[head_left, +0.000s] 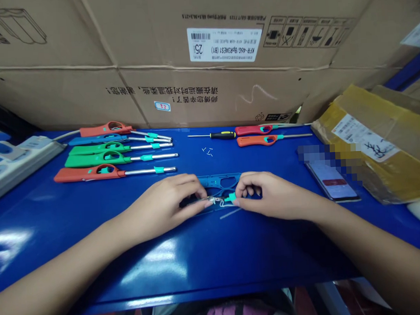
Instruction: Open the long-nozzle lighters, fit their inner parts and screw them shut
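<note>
Between my hands lies an opened blue lighter casing (213, 181), with two finger-loop outlines showing, so both halves seem to be there. My left hand (173, 198) pinches a small metallic lighter part (212, 200) at the casing's near side; most of that part is under the fingertips. With thumb and forefinger, my right hand (263, 192) grips a small teal plastic piece (230, 198). A whitish thin tube or wire (223, 203) curls between the two parts. Below it, a thin clear strip (230, 213) rests on the table.
Several long-necked gas lighters (91, 159) lie at left beside a white power strip (18, 161). A screwdriver (223, 135), small screws (207, 151) and two lighters (254, 140) lie farther back. At right are a phone (331, 175) and a taped carton (379, 136); large cardboard boxes (141, 104) stand behind.
</note>
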Motion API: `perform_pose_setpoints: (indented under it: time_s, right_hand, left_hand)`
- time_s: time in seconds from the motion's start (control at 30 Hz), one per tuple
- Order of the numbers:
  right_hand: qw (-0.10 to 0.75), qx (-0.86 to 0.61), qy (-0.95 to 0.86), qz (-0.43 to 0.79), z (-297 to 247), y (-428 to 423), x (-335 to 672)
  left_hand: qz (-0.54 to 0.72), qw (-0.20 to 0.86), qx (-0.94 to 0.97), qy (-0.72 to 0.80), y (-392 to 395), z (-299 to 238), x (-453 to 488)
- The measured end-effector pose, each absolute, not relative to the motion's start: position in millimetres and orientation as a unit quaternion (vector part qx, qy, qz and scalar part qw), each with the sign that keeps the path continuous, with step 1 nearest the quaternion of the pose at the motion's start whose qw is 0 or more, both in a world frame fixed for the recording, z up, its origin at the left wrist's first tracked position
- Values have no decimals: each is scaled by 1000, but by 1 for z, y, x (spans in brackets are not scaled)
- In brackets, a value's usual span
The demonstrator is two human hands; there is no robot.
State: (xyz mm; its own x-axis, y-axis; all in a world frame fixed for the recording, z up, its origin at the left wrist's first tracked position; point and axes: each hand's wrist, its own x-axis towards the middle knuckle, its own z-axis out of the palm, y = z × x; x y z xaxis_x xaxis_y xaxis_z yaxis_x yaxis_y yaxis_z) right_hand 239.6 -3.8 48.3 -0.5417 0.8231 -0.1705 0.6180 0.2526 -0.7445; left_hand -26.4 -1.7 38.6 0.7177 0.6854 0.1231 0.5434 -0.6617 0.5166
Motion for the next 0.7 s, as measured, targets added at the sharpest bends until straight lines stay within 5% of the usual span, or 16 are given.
perform_pose_setpoints:
  time_s: [0.13,0.37,0.5,0.7]
  right_hand:
    - [127,-488,-739,446,51,3,245]
    - [152,-521,-816,199,36,11,254]
    - [206,-446,-855,167,35,6,248]
    - [137,-339,-915,168,31,-6,236]
  left_hand:
    - [189,219,884,367,2,34,-26]
    - [226,181,875,387,5,25,-25]
    - [238,186,873,382,4,24,-23]
    - [223,207,876,375,-2,22,-19]
